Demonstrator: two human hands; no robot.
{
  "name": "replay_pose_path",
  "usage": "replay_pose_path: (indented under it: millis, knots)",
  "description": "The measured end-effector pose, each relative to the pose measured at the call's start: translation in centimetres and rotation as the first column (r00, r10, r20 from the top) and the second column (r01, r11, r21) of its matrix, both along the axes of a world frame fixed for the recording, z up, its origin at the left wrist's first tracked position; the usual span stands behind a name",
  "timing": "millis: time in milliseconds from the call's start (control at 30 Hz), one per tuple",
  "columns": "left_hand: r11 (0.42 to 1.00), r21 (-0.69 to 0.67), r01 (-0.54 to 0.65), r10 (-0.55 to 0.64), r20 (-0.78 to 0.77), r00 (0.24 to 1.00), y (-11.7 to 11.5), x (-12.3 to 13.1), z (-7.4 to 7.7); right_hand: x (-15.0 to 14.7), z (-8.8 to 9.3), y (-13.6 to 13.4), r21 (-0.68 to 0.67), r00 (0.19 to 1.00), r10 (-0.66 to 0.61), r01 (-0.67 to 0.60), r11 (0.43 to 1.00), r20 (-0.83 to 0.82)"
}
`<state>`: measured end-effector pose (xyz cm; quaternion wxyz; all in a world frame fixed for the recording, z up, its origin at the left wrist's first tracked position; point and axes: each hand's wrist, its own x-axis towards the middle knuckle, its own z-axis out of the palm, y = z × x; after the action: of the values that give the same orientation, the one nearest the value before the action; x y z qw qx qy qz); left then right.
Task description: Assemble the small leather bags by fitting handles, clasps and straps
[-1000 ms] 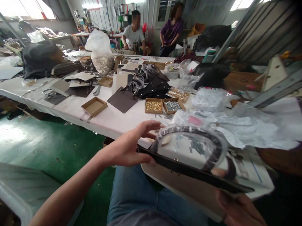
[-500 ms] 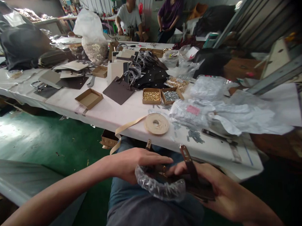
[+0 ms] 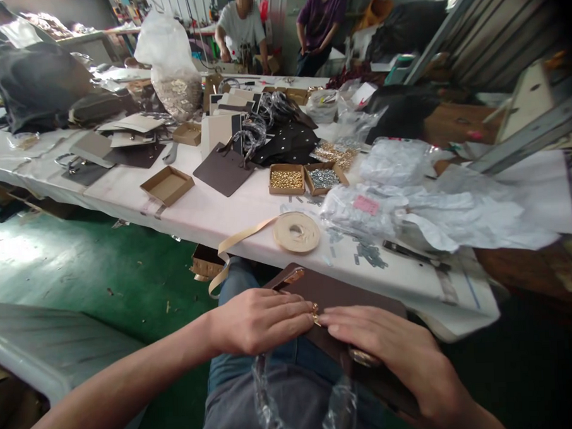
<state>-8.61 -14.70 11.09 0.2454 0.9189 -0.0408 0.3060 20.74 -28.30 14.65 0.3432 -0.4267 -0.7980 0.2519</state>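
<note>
Over my lap lies a dark brown handbag panel (image 3: pixel 351 292), held between my two hands. My left hand (image 3: pixel 264 318) grips its left part, fingers together over the top, fingertips at a small gold clasp (image 3: pixel 315 314) in the middle. From the right, my right hand (image 3: pixel 391 343) holds the panel, its fingertips meeting the same clasp; both thumbs are hidden. A brown strap with a metal end (image 3: pixel 293 277) sticks out above my left hand. The handle (image 3: pixel 270 405), wrapped in clear plastic, hangs toward my body.
On the white table (image 3: pixel 239 216) are a tape roll (image 3: pixel 296 233), boxes of gold studs (image 3: pixel 287 179) and silver pieces (image 3: pixel 323 178), an open cardboard box (image 3: pixel 167 185), flat metal pieces (image 3: pixel 370 254) and plastic-wrapped goods (image 3: pixel 362 211). Two people (image 3: pixel 242 26) are behind the table.
The panel has turned flatter, so its brown face shows beyond my hands. The wrapped handle has swung down toward my body, and my fingertips have come together at the clasp.
</note>
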Motion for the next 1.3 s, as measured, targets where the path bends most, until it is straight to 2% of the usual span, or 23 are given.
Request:
replay_pose_path:
  millis: [167,300,400,567,633,733,900,1000,1100,1167,1200,1233,1300]
  knots:
    - [0.993,0.116,-0.023,0.019,0.040,0.999,-1.4,0.6,-0.5,-0.1,0.5,-0.2,0.026,0.999,0.021,-0.022,0.999,0.030]
    - [0.994,0.100,-0.038,0.033,0.053,0.998,-2.0,0.8,-1.0,0.3,0.6,-0.5,-0.032,1.000,0.022,-0.022,0.999,0.020]
    - [1.000,0.007,-0.009,0.010,-0.023,1.000,-1.5,0.7,-0.9,0.6,0.2,-0.4,-0.071,0.999,0.019,-0.022,0.997,-0.049]
    - [0.975,-0.220,-0.023,-0.016,-0.174,0.985,0.0,-0.1,-0.6,0.1,-1.5,-0.3,-0.176,0.958,-0.209,0.176,0.968,-0.194]
    - [0.957,-0.284,-0.055,-0.009,-0.221,0.975,-0.1,-0.5,-0.9,-0.1,-2.3,-0.4,-0.247,0.939,-0.249,0.190,0.950,-0.236]
    - [0.943,-0.332,-0.042,-0.031,-0.212,0.977,-0.8,-0.9,-2.0,-0.2,-2.9,-0.1,-0.306,0.931,-0.244,0.157,0.939,-0.271]
    - [0.935,-0.354,0.020,-0.059,-0.099,0.993,-2.1,-1.0,-3.5,0.3,-2.8,0.6,-0.261,0.958,-0.142,0.074,0.962,-0.250]
    - [0.867,-0.498,0.014,-0.048,-0.056,0.997,-2.8,-0.7,-3.5,0.4,-3.3,0.3,-0.288,0.954,-0.144,0.064,0.956,-0.264]
    - [0.750,-0.659,-0.055,0.003,-0.080,0.997,-3.8,-0.2,-3.2,0.7,-3.9,-0.4,-0.314,0.941,-0.231,0.148,0.938,-0.247]
    - [0.689,-0.718,-0.105,0.030,-0.117,0.993,-4.3,0.1,-3.0,0.9,-3.8,-0.7,-0.312,0.930,-0.286,0.207,0.927,-0.232]
    - [0.680,-0.725,-0.113,0.032,-0.124,0.992,-4.5,0.2,-3.0,1.0,-3.6,-0.6,-0.321,0.930,-0.283,0.200,0.926,-0.235]
    - [0.691,-0.715,-0.107,0.030,-0.120,0.992,-4.6,0.3,-2.9,1.1,-3.3,-0.6,-0.334,0.935,-0.258,0.169,0.927,-0.245]
    - [0.762,-0.641,-0.087,0.035,-0.094,0.995,-4.6,0.4,-3.0,1.1,-2.6,-0.3,-0.353,0.944,-0.192,0.090,0.931,-0.268]
